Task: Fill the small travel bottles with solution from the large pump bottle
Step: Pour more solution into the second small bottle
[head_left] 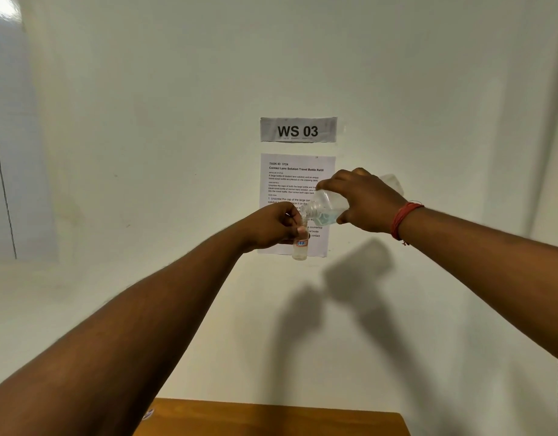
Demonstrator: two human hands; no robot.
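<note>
hands: left (pixel 271 226) grips travel bottle (pixel 300 250) | right (pixel 364 201) tilts large bottle (pixel 326 207) | wooden table (pixel 271 418), white wall (pixel 145 152)

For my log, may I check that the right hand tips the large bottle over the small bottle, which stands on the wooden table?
Not quite: in the head view the small bottle is held up in the left hand, well above the wooden table. The right hand does tip the large bottle over it.

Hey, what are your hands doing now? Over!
Left hand holds small bottle. Right hand tips large bottle at its mouth. Nothing blocking.
</note>
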